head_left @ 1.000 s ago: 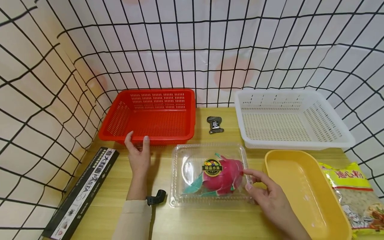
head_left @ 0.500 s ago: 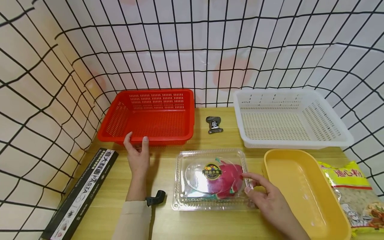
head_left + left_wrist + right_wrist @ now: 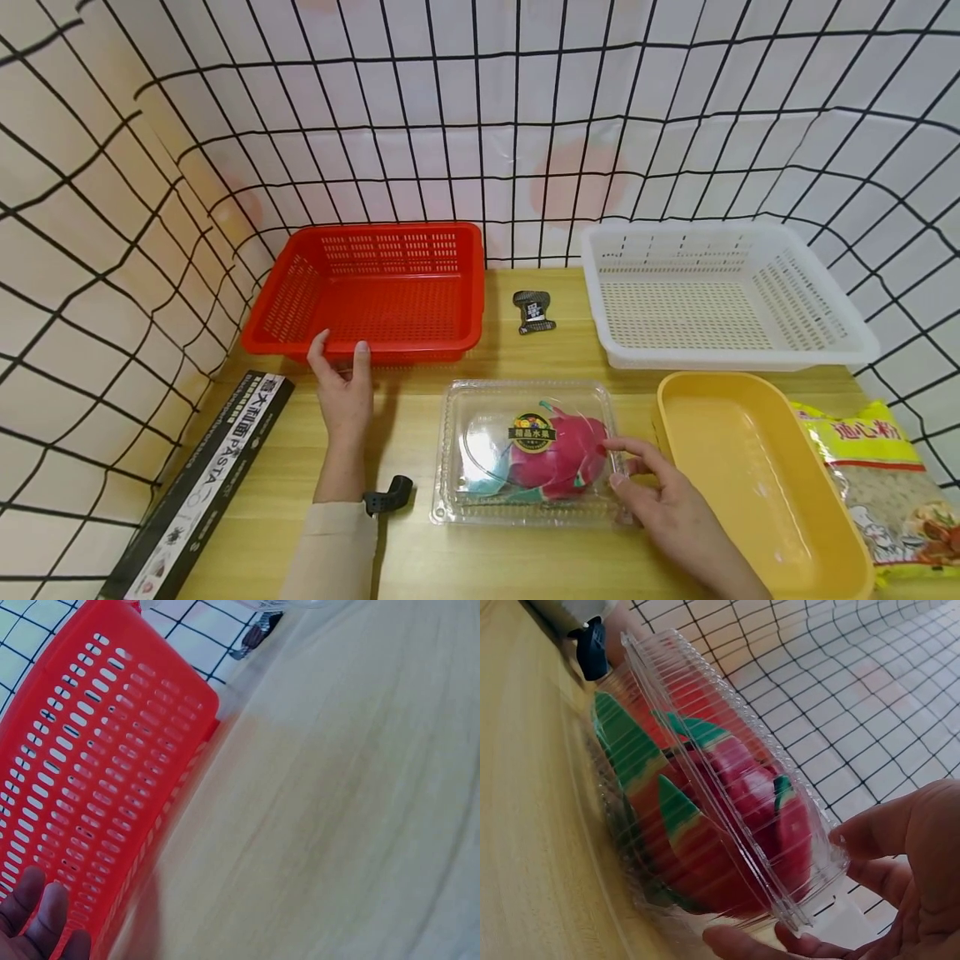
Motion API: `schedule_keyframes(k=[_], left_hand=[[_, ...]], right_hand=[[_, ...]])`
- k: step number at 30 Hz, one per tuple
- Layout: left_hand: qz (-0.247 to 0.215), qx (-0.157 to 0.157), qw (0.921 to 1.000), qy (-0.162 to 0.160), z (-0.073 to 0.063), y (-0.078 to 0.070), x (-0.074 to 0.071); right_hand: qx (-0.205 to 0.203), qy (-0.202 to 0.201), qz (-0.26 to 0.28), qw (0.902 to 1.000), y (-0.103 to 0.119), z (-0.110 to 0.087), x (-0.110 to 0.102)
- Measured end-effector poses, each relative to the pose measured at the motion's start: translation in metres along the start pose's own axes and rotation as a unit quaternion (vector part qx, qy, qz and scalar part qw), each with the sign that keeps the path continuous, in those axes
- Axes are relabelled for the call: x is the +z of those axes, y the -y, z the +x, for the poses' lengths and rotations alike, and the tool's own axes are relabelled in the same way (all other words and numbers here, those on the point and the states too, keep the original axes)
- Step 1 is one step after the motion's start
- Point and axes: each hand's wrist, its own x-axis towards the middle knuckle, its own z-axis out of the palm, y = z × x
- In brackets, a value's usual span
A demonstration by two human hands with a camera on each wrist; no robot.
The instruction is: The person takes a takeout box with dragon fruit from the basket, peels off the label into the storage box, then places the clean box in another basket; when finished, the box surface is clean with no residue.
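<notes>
Under my fingers spreads a pale wood-grain bench, and a dark wire grid stands to their left, beyond them and to their right, with whitish sheeting behind it. Well left of my fingers, a long black pasta box lies aslant. My left fingers are spread and loosely bent at the near rim of a red basket; whether they press on it I can't tell. To their right, and directly left of my right fingers, is a clear container, a pink, green-tipped dragon fruit inside it; those right fingers and the thumb pinch its right edge. Farther out than both sets of fingers, a small black packet lies beyond the container. Ahead of my right fingers is a white basket, just to their right a yellow tray, and past that a yellow-topped bag.
</notes>
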Motion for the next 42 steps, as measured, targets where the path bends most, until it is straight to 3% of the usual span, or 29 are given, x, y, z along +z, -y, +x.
schedule_keyframes(k=[3,8,15,18,23,30,33,36,39,42], left_hand=[[-0.002,-0.002,1.0,0.001,0.0,0.0,-0.001],[-0.011,-0.002,0.9999,0.001,0.002,0.0,-0.001],[-0.056,-0.001,0.9984,0.004,0.0,-0.005,-0.002],[-0.04,0.004,0.9992,-0.002,-0.003,-0.01,-0.002],[-0.007,0.043,0.999,-0.014,-0.011,-0.02,0.001],[-0.049,0.126,0.9907,-0.01,-0.02,-0.028,0.006],[-0.079,0.162,0.9834,0.018,-0.024,-0.037,0.003],[-0.097,0.18,0.9764,0.07,-0.031,-0.047,-0.002],[-0.093,0.189,0.9696,0.125,-0.039,-0.054,-0.006],[-0.081,0.214,0.9579,0.173,-0.047,-0.055,-0.009]], right_hand=[[-0.014,-0.001,-0.024,0.9996,0.0,-0.001,-0.001],[-0.035,0.009,-0.019,0.9992,0.002,0.0,-0.004],[-0.048,0.008,-0.028,0.9984,0.006,0.004,-0.008],[-0.074,-0.001,-0.033,0.9967,0.01,0.005,-0.011],[-0.144,-0.024,-0.069,0.9868,0.017,0.01,-0.018],[-0.209,-0.011,-0.091,0.9737,0.031,0.021,-0.028],[-0.226,-0.001,-0.105,0.9684,0.037,0.026,-0.03],[-0.226,0.008,-0.137,0.9643,0.045,0.031,-0.033],[-0.229,0.012,-0.183,0.956,0.055,0.036,-0.037],[-0.24,0.019,-0.22,0.9453,0.064,0.043,-0.04]])
